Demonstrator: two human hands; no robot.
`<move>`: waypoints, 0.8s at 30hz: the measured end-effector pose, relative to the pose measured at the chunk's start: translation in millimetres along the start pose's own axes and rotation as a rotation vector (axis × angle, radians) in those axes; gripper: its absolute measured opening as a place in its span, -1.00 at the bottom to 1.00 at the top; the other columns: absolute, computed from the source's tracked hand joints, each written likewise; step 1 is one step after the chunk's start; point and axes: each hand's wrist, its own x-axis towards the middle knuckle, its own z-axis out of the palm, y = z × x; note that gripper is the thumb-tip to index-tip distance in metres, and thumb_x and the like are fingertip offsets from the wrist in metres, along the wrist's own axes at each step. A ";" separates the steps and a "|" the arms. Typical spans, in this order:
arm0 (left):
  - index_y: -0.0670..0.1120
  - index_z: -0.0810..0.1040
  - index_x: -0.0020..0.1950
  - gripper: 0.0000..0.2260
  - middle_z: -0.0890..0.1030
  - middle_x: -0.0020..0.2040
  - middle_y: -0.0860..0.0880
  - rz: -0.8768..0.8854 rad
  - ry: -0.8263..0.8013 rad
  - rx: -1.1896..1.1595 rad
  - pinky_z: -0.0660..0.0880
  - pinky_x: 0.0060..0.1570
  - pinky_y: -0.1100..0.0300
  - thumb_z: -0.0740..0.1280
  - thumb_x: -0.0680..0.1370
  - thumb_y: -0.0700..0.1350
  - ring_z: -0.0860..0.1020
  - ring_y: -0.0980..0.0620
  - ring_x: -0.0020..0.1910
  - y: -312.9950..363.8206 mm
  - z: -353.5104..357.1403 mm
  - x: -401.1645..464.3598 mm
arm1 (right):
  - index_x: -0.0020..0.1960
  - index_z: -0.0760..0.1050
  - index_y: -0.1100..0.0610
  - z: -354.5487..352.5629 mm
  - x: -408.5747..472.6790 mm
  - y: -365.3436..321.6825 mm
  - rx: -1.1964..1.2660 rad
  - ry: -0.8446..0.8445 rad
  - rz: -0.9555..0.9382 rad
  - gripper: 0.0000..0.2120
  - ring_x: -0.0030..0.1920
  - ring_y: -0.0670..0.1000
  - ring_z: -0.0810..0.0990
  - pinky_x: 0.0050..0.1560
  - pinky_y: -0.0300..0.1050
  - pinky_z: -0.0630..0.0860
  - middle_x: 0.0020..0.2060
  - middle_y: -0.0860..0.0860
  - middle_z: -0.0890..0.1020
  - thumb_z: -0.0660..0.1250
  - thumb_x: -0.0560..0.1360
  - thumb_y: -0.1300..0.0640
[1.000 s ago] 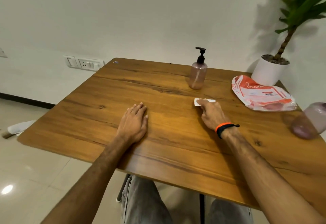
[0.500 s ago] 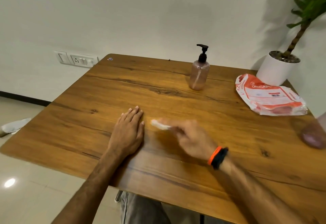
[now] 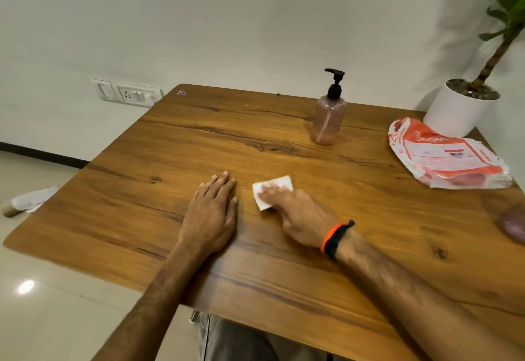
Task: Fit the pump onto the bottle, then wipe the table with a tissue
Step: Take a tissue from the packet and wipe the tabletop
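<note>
meanwhile my right hand (image 3: 295, 212) had swept the tissue (image 3: 273, 191) from mid-table toward my flat, open left hand (image 3: 211, 210), fingers pressing it down, pump (image 3: 335, 83) already on the bottle (image 3: 328, 121) near the far edge.

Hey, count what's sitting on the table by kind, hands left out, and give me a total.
Pump bottles: 1
Tissues: 1
Tissue packs: 1
Potted plants: 1
Blurred pinkish thing at the right edge, kind unclear: 1
Total: 5
</note>
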 end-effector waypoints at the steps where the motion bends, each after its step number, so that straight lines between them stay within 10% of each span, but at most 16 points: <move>1: -0.09 0.31 0.51 -0.56 0.24 0.56 -0.02 -0.003 0.000 0.000 0.02 0.54 0.07 0.07 0.65 0.00 0.15 0.00 0.56 0.1 -0.1 -0.4 | 0.46 0.36 0.05 -0.6 -4.1 -6.2 0.044 -0.007 -0.050 -0.54 0.48 -0.04 0.28 0.48 -0.24 0.12 0.46 0.00 0.37 0.15 0.59 0.30; 5: -0.08 0.30 0.52 -0.55 0.23 0.57 -0.02 0.002 -0.012 -0.003 0.03 0.55 0.06 0.05 0.65 0.02 0.14 0.01 0.56 -0.1 0.5 0.4 | 0.33 0.50 0.00 -35.8 11.8 -5.5 0.252 0.172 -0.046 -0.58 0.20 -0.32 0.47 0.08 -0.62 0.32 0.27 -0.11 0.53 0.20 0.56 0.32; 10: -0.08 0.30 0.52 -0.57 0.23 0.57 -0.02 0.001 -0.007 -0.008 0.00 0.55 0.08 0.09 0.66 -0.01 0.14 0.02 0.56 -0.6 0.3 -0.6 | 0.37 0.46 0.08 -49.3 76.2 42.0 0.030 0.262 0.241 -0.52 0.28 0.18 0.52 0.32 -0.05 0.43 0.30 0.17 0.55 0.15 0.52 0.38; 15: -0.06 0.29 0.52 -0.57 0.22 0.57 -0.01 -0.005 -0.016 -0.001 0.01 0.55 0.06 0.07 0.65 0.01 0.13 0.03 0.56 0.9 -1.0 0.1 | 0.38 0.43 0.07 -21.0 85.0 31.1 -0.086 0.055 0.114 -0.56 0.37 0.19 0.40 0.37 -0.02 0.35 0.38 0.15 0.45 0.15 0.55 0.31; 24: -0.07 0.30 0.52 -0.56 0.24 0.56 -0.03 0.013 -0.030 -0.001 0.03 0.54 0.05 0.08 0.65 0.01 0.16 0.01 0.56 -4.8 3.6 1.5 | 0.34 0.50 0.03 -33.1 -17.0 1.3 0.296 0.084 -0.172 -0.65 0.25 -0.47 0.34 0.24 -0.57 0.24 0.28 -0.19 0.48 0.19 0.60 0.24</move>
